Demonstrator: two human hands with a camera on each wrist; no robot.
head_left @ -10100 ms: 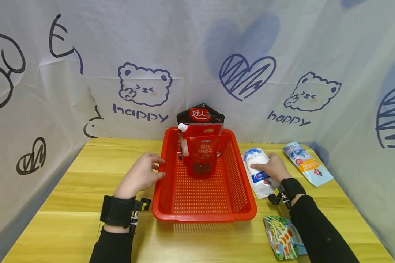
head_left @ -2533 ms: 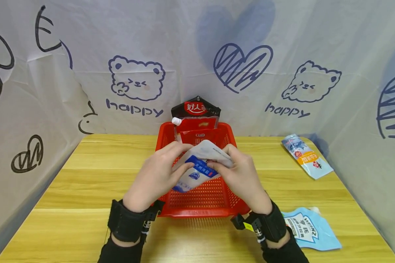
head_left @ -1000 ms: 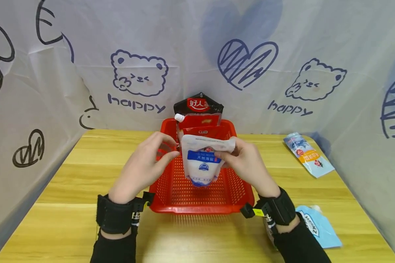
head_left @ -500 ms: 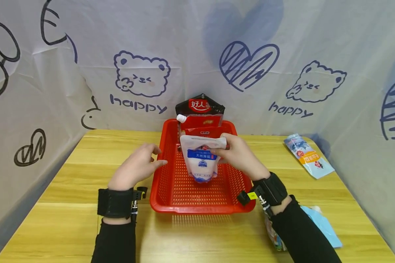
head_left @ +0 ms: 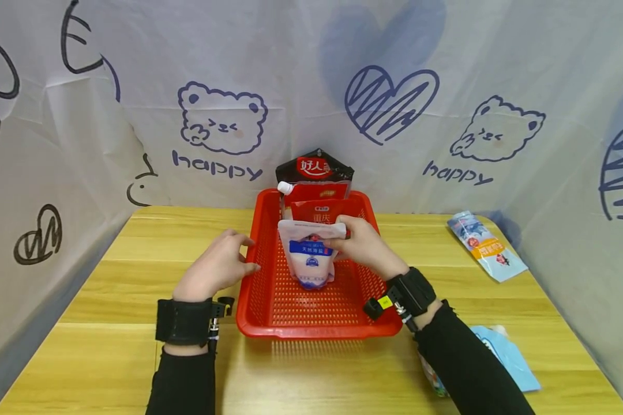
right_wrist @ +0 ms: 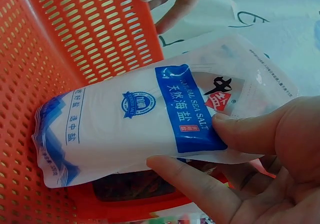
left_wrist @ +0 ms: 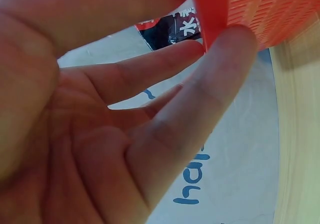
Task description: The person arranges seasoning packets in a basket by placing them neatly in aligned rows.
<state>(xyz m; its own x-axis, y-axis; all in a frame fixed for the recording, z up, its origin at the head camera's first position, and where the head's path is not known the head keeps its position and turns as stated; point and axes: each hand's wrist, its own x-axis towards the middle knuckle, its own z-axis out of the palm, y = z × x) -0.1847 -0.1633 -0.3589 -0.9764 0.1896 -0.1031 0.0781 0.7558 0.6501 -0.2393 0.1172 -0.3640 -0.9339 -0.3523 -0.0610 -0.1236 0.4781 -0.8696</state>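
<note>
A white and blue bag of sea salt [head_left: 311, 262] stands upright in the red plastic basket [head_left: 322, 332], in front of the red pouches. My right hand [head_left: 360, 242] pinches the bag's upper right edge, thumb on the front; in the right wrist view the bag [right_wrist: 135, 119] shows its label, with its base at the basket's perforated floor. At the basket's left side, my left hand [head_left: 215, 265] holds the rim between thumb and fingers. The left wrist view shows the thumb [left_wrist: 220, 73] against that rim [left_wrist: 212, 13].
Behind the salt stand a red chilli pouch [head_left: 322, 210], a red pouch with a white cap [head_left: 285, 187] and a black-topped packet [head_left: 314, 166]. On the table's right lie a blue-orange pouch [head_left: 488, 246] and a light blue pouch [head_left: 514, 357]. A colourful packet [head_left: 433, 377] is partly under the right sleeve.
Earlier the salt bag lay right of the basket; both hands then held it over the basket. The left hand let go and took the rim, while the right lowered the bag inside.
</note>
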